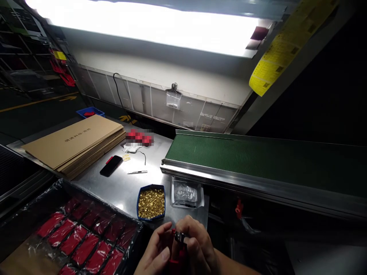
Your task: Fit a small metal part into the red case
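Observation:
At the bottom middle, both my hands close around a small red part [174,263] with a dark metal piece [180,236] at its top. My left hand [153,254] cups the red part from the left. My right hand [197,246] pinches the dark piece from the right. Just beyond them stands a blue tray [138,200] full of small brass-coloured pieces. To the left lies a black box lined with plastic film [43,202], holding rows of red parts [74,238].
A green conveyor belt [258,156] runs along the right. On the steel table [126,185] lie a stack of flat cardboard [74,143], a black phone [111,165], tweezers [137,172] and a clear plastic bag [186,193]. A yellow sheet [282,47] hangs at upper right.

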The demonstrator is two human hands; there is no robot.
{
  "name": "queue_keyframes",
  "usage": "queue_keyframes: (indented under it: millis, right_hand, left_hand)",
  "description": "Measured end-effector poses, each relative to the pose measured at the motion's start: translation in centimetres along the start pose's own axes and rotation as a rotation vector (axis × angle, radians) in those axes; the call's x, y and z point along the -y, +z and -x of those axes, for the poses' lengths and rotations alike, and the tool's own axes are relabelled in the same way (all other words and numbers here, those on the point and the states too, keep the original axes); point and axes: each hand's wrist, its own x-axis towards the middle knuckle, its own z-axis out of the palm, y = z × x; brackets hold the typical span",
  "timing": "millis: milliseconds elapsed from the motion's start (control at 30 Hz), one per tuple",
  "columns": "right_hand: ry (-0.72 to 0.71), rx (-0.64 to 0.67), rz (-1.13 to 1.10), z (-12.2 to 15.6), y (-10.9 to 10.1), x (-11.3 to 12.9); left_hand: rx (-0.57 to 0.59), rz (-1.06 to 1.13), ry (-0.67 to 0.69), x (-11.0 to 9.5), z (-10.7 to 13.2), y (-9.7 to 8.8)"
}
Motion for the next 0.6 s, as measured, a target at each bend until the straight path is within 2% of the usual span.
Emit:
queue_keyframes:
  millis: [100,133,233,300,333,433,500,600]
  right_hand:
    - [0.027,0.039,-0.18,-0.5,0.2,0.7]
    - [0.041,0.01,-0.232,-0.7,0.1,0.7]
    - [0.127,-0.222,-0.126,-1.1,-0.3,-1.3]
    - [0.228,-0.325,0.041,-0.9,-0.9,-4.5]
    - [0.304,-0.311,0.083,-0.5,-1.2,-6.6]
    - [0.548,-0.137,0.215,2.4,-2.0,-13.7]
    - [0.68,-0.011,0.363,4.9,-2.3,-17.9]
    - [0.767,0.08,0.566,7.6,-2.3,-22.0]
  left_hand:
    - [0.009,-0.272,0.099,-0.4,0.6,0.0]
    - [0.01,-0.328,0.115,-0.6,0.8,0.0]
    - [-0.027,-0.449,0.133,-1.1,1.3,-0.2]
    - [-0.052,-0.554,0.173,-1.2,1.5,-0.4]
    - [-0.058,-0.602,0.211,-1.2,1.5,-0.5]
    - [-0.108,-0.776,0.358,-1.0,1.7,-0.4]
    - [-0.166,-0.877,0.403,-0.9,1.8,-0.1]
    - [-0.236,-0.919,0.416,-0.8,2.1,0.3]
